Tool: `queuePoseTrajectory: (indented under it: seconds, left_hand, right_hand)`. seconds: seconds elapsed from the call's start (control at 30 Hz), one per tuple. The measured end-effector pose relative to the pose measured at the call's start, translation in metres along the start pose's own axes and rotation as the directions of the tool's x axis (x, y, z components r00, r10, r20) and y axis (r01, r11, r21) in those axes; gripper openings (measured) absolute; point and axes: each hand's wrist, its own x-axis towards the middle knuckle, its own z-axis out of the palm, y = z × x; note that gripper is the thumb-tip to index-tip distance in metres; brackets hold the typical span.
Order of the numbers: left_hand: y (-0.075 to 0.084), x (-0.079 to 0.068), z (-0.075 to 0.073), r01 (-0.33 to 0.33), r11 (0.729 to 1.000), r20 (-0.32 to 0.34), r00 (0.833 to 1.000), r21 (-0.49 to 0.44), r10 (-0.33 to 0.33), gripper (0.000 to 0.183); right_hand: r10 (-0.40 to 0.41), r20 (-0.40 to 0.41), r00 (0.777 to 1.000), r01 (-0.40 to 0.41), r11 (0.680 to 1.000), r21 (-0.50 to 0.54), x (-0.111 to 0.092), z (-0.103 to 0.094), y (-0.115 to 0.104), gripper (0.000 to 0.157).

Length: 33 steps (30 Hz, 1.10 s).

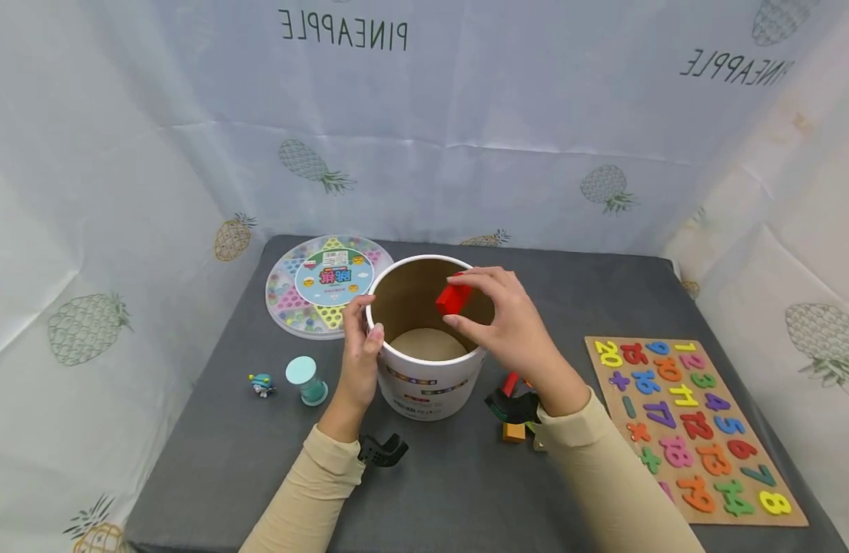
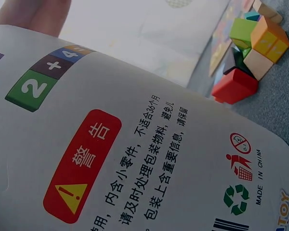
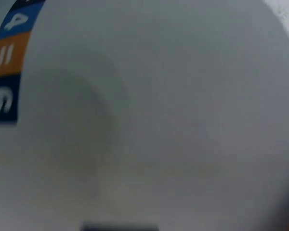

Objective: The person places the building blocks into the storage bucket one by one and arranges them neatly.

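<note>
A: What is in the head view?

B: The right hand (image 1: 500, 311) pinches a red block (image 1: 453, 298) between its fingers and thumb. The block is tilted, over the open top of a white bucket (image 1: 431, 392), near the right side of the rim. The left hand (image 1: 359, 349) has its fingers on the rim at the other side, holding on.

A: How do you do this bit well?

B: I think the left hand should stay firm, so the bucket can't tip. Keep the block off the rim, or it might bump and slip.

A: And the left wrist view?

B: The bucket's side is big there. Past it, a green block (image 2: 244, 32) and an orange block (image 2: 270, 38) sit in a pile on the counter (image 2: 279, 91). The right arm should mind that pile.

A: The right wrist view?

B: Mostly blurry bucket, with printed squares (image 3: 7, 62). I can't tell what the fingers do from that one.
</note>
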Motion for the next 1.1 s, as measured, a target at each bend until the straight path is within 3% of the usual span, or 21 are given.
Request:
queuePoseTrajectory:
  seconds: [0.27,0.43,0.5,0.57,0.67,0.73,0.8,0.9,1.0,1.1]
  left_hand:
    - [-0.002,-0.003,0.002,0.06,0.998,0.005,0.998,0.016,-0.06,0.052]
    - [-0.003,-0.002,0.003,0.035,0.999,0.009,0.999,0.003,-0.035,0.053]
    - [-0.003,-0.002,0.003,0.029,1.0,0.012,1.0,0.003,-0.029,0.053]
    - [-0.004,-0.001,0.003,0.028,1.0,0.013,1.0,0.005,-0.028,0.053]
    - [-0.003,0.0,0.004,0.02,1.0,0.009,1.0,0.001,-0.02,0.053]
    - [-0.003,0.001,0.003,0.013,1.0,0.003,1.0,0.001,-0.013,0.052]
    - [-0.002,0.002,0.003,0.01,1.0,-0.003,1.0,0.004,-0.01,0.052]
    - [0.0,0.001,0.002,0.016,1.0,-0.01,1.0,0.007,-0.016,0.052]
    - [0.001,0.0,0.002,0.022,1.0,-0.018,1.0,0.003,-0.022,0.052]
    - [0.0,0.0,0.002,0.023,1.0,-0.017,1.0,-0.014,-0.023,0.053]
  right_hand:
    - [0.058,0.102,0.993,-0.04,0.984,-0.173,0.009,0.017,-0.003,0.047]
    - [0.077,0.14,0.987,-0.062,0.992,-0.109,0.006,0.012,0.0,0.047]
    - [0.067,0.082,0.994,-0.063,0.997,-0.044,0.001,0.008,0.002,0.043]
    - [0.049,-0.034,0.998,-0.049,0.999,0.004,-0.006,0.002,0.007,0.038]
    - [0.054,-0.212,0.976,-0.055,0.998,0.003,-0.018,-0.01,0.019,0.03]
    - [0.106,-0.25,0.962,-0.114,0.993,-0.02,-0.028,-0.015,0.031,0.027]
    - [0.19,-0.192,0.963,-0.205,0.977,-0.062,-0.039,-0.018,0.042,0.026]
    - [0.296,-0.008,0.955,-0.294,0.941,-0.166,-0.055,-0.011,0.06,0.024]
    - [0.318,0.16,0.935,-0.261,0.918,-0.299,-0.069,0.004,0.077,0.026]
    - [0.34,0.26,0.904,-0.211,0.883,-0.42,-0.081,0.018,0.089,0.035]
